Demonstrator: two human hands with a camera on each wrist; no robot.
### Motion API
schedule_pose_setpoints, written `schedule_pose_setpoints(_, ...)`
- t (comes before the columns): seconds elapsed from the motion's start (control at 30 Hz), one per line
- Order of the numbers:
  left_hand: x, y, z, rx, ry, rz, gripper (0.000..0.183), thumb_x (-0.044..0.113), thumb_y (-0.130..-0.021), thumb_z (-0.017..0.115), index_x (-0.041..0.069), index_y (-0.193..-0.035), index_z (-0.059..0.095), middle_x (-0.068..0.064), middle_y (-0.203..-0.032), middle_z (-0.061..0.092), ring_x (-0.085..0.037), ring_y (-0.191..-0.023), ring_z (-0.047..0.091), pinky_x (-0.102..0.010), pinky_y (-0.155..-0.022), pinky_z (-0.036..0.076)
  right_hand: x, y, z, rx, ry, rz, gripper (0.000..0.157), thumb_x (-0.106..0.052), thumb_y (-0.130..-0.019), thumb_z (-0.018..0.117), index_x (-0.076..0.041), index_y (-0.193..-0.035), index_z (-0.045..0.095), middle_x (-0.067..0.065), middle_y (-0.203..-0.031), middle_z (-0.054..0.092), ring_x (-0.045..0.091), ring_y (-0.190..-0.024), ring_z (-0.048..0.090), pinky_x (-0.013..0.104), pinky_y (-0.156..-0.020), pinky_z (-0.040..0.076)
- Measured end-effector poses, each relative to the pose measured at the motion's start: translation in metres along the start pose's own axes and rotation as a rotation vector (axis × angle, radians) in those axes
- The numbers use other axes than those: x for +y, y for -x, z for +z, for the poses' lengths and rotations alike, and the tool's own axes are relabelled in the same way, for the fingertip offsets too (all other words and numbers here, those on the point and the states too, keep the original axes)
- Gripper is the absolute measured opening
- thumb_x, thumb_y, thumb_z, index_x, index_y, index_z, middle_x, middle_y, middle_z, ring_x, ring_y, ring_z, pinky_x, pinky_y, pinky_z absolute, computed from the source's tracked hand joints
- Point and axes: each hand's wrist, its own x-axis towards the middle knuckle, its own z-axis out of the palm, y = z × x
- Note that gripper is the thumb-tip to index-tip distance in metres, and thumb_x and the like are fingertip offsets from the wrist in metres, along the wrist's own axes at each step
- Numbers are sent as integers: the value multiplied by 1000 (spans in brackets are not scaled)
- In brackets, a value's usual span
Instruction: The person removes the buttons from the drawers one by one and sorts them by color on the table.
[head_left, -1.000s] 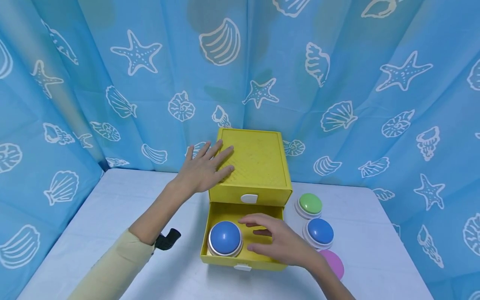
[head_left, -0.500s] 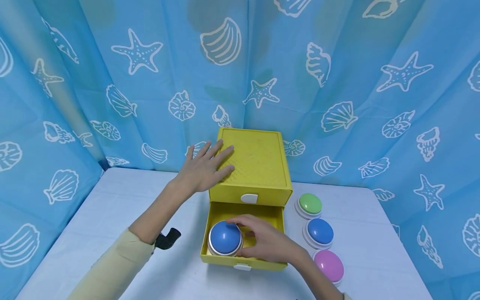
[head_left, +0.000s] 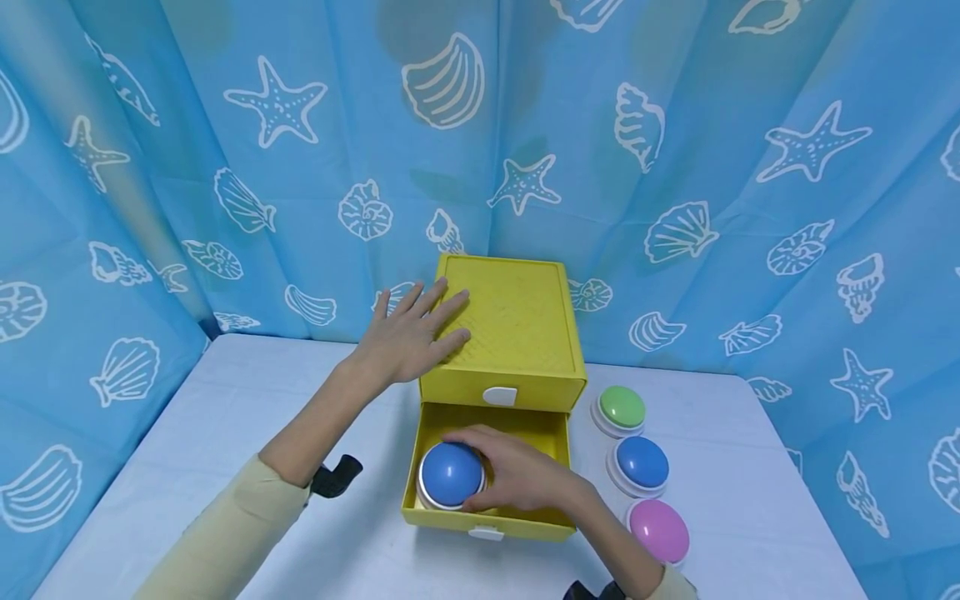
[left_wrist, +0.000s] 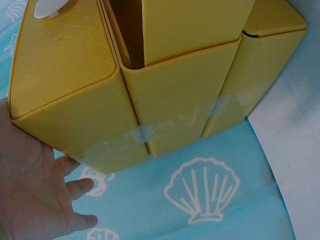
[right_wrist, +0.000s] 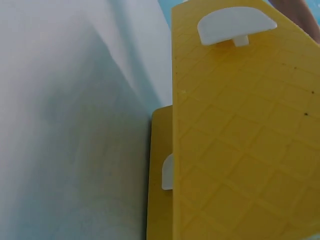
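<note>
A yellow drawer unit (head_left: 517, 321) stands on the table, and its pulled-out drawer (head_left: 525, 527) holds a blue dome push button (head_left: 448, 473) with a white base. My right hand (head_left: 525, 471) reaches into this drawer and holds that button at its right side, thumb in front and fingers behind. My left hand (head_left: 401, 342) rests with spread fingers on the unit's top left edge. In the left wrist view, the left hand (left_wrist: 35, 185) lies against the yellow casing (left_wrist: 180, 100). The right wrist view shows mostly the drawer front (right_wrist: 240, 135) and its white handle (right_wrist: 235, 25); the button is hidden there.
Right of the unit, a green push button (head_left: 622, 408), a second blue push button (head_left: 641, 462) and a pink push button (head_left: 658, 530) stand in a row on the white tabletop (head_left: 277, 392). A blue shell-patterned curtain (head_left: 330, 183) hangs behind.
My right hand has moved left inside the drawer, from beside the blue push button to a hold on it. The left hand stays in place.
</note>
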Motion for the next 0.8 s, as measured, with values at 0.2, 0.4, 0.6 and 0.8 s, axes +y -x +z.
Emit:
schedule_pose_setpoints(0.2,0,0,0,3,2,-6,66,58,-104,30,26,-161,23,-7,-166,12,-35,-151,8,-63,-115,-3,1,-6,1,-46,17,-26,82,-29,-81,85,-19,-150,43,-2,-144,49,19,-130,46,44,-104,43)
schedule_pose_setpoints(0.4,0,1,0,0,2,-5,66,58,-104,30,27,-161,22,-6,-166,12,-35,-151,8,-62,-115,-3,2,-7,2,-40,23,-18,79,-29,-80,86,-19,-148,46,-4,-142,51,18,-129,46,44,-104,43)
schedule_pose_setpoints(0.6,0,1,-1,-7,3,-3,66,58,-104,30,27,-161,22,-6,-166,11,-35,-151,8,-63,-115,-3,-1,-4,-1,-17,20,25,80,-30,-78,88,-21,-146,48,-5,-140,52,17,-126,48,43,-104,43)
schedule_pose_setpoints(0.8,0,2,-2,-19,3,-2,66,59,-104,29,28,-161,20,-5,-167,10,-34,-151,7,-62,-115,-3,-5,4,-7,25,-9,77,82,-36,-76,89,-20,-146,49,-2,-139,53,20,-125,49,47,-104,43)
